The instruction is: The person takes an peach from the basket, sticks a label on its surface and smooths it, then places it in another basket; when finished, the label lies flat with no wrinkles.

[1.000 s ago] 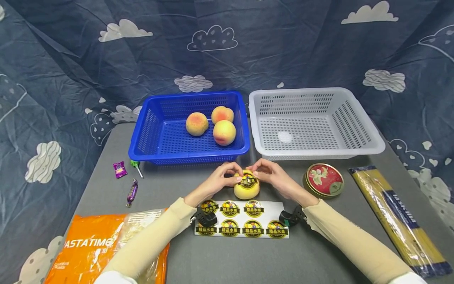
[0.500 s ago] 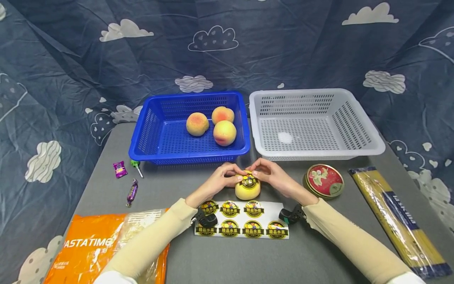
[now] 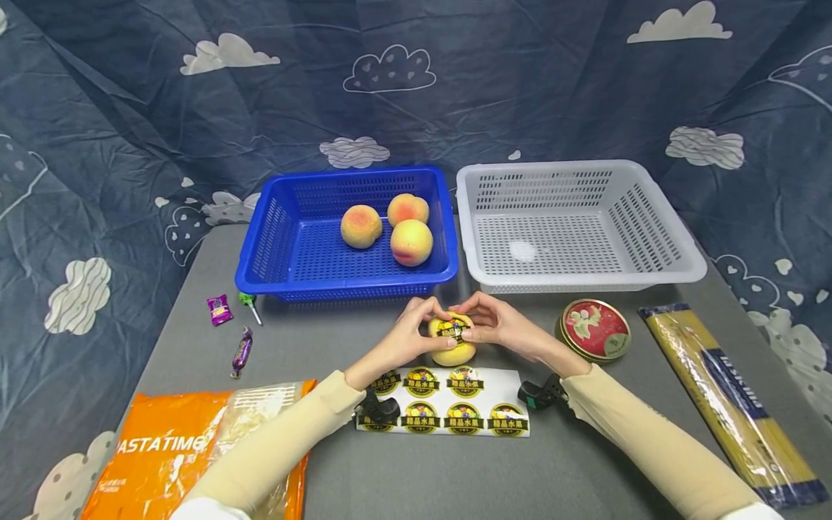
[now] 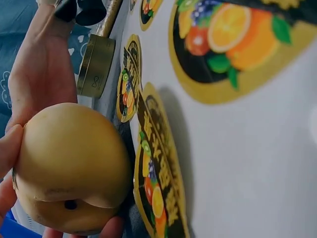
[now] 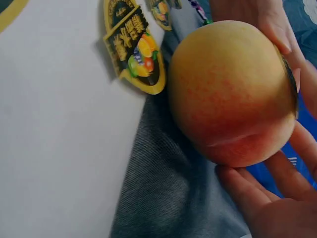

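In the head view, a yellow peach (image 3: 455, 357) sits between both hands near the table's middle. On its upper face lies a round black-and-gold fruit sticker (image 3: 453, 327). My left hand (image 3: 411, 334) holds the peach from the left, its thumb over the sticker's lower left. From the right, my right hand (image 3: 499, 326) grips it too, thumb on the sticker's right edge. Both wrist views show the peach's near side, with fingers around and under it. A white sticker sheet (image 3: 503, 383) lies just in front; some stickers (image 4: 156, 173) stand partly raised from it.
Behind the hands are a blue basket (image 3: 312, 287) with several peaches (image 3: 361, 227) and a white basket (image 3: 585, 280). To the right lie a red tin (image 3: 594, 329) and a spaghetti pack (image 3: 731, 404). Wrapped candies (image 3: 242, 352) and an orange pasta bag (image 3: 172, 440) are at left.
Both thumbs have shifted from the sticker's upper edge down onto its face and sides. The sticker appears flatter against the peach. The peach has stayed nearly in place.
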`<state>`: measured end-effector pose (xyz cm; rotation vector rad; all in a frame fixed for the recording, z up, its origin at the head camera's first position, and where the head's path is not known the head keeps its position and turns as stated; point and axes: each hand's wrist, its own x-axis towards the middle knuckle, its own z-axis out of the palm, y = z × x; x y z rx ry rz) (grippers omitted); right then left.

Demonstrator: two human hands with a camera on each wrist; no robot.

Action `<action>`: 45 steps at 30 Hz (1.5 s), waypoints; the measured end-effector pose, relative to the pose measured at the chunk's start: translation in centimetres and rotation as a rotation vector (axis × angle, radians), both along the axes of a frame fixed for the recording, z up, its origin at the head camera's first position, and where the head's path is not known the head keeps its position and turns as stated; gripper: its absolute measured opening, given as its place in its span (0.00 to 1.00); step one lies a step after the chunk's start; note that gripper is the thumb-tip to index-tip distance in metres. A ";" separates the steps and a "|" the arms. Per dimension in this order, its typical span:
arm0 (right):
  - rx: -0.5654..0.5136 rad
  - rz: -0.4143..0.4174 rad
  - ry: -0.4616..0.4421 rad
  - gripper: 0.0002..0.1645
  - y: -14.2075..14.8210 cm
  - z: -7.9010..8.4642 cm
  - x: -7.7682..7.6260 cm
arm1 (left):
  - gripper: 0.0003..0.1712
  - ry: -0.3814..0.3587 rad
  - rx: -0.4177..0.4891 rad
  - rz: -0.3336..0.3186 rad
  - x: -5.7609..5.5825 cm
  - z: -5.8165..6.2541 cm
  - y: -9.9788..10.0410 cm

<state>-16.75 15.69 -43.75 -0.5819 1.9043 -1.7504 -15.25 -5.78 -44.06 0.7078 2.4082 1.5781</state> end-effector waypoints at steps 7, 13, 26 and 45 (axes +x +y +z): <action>-0.035 0.014 -0.023 0.19 0.3 -0.1 0.0 | 0.14 0.004 0.019 -0.025 -0.4 -0.3 -0.3; -0.032 0.039 -0.032 0.18 0.4 -0.2 -0.2 | 0.09 -0.126 0.099 -0.069 -0.6 -0.4 -0.9; 0.007 -0.069 -0.046 0.11 -0.4 0.3 -0.4 | 0.08 -0.490 0.307 0.026 -0.9 -0.1 -0.4; 0.077 0.039 0.052 0.32 -1.2 0.7 1.0 | 0.16 -0.084 0.102 -0.124 0.3 2.0 -1.4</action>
